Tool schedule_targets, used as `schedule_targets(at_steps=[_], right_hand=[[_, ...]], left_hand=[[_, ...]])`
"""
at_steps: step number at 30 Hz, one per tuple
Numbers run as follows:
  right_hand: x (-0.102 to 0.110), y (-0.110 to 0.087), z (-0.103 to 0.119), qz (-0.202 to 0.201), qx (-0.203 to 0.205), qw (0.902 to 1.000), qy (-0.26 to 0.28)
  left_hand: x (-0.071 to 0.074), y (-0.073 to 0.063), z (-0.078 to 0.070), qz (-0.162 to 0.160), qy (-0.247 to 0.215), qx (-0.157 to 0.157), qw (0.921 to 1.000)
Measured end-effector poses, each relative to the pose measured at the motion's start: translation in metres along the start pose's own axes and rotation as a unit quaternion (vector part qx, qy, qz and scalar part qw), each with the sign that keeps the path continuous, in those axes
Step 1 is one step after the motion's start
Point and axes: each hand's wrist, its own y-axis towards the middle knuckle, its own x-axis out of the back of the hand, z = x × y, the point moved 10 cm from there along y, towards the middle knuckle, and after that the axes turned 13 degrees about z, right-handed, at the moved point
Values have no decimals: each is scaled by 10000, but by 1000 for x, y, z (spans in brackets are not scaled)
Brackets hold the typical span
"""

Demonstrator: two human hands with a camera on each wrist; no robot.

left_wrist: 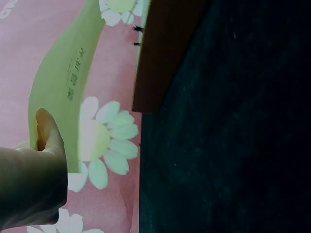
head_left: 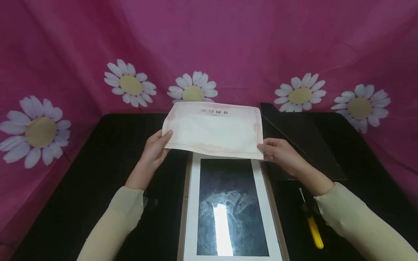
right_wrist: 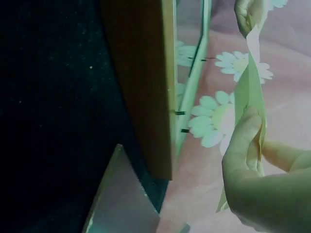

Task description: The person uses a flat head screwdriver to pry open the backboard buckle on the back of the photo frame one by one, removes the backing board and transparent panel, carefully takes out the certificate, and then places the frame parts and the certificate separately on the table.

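Observation:
A printed paper certificate (head_left: pixel 213 128) is held up by both hands, tilted, with its lettering along the far edge. My left hand (head_left: pixel 155 148) pinches its left edge, thumb on top, as the left wrist view also shows on the certificate (left_wrist: pixel 63 82). On the opposite side my right hand (head_left: pixel 282 154) pinches the near right corner between thumb and fingers. Beneath and nearer to me lies a picture frame (head_left: pixel 192 217) with wooden sides, a white inner border and a shiny pane (head_left: pixel 228 188) reflecting a light. The certificate overlaps the frame's far end in the head view.
A dark flat board (head_left: pixel 303 141) lies at the back right, beyond my right hand. A screwdriver (head_left: pixel 314 228) with a yellow handle rests right of the frame. The black table (head_left: pixel 98 188) meets a pink curtain (head_left: pixel 228 43) with daisies. Small dark tabs (right_wrist: pixel 180 113) stick out of the frame's edge.

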Motion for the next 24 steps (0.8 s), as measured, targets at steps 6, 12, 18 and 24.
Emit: schedule_targets(at_steps=[6,12,18,24], right_hand=[[14,18,-9,-262,-277,9983,-439],[27,36,-19,-226,-460,9987,-62],[27,47,-33,-205,-796,9965,153],[26,49,-40,-148,-1090,9938,128]], left_hand=[[13,13,7,-210,1107,413,9928],[18,24,11,-110,2701,778,9596],[25,29,16,-280,3236,1164,9386],[31,32,20,-388,3579,1593,9192]])
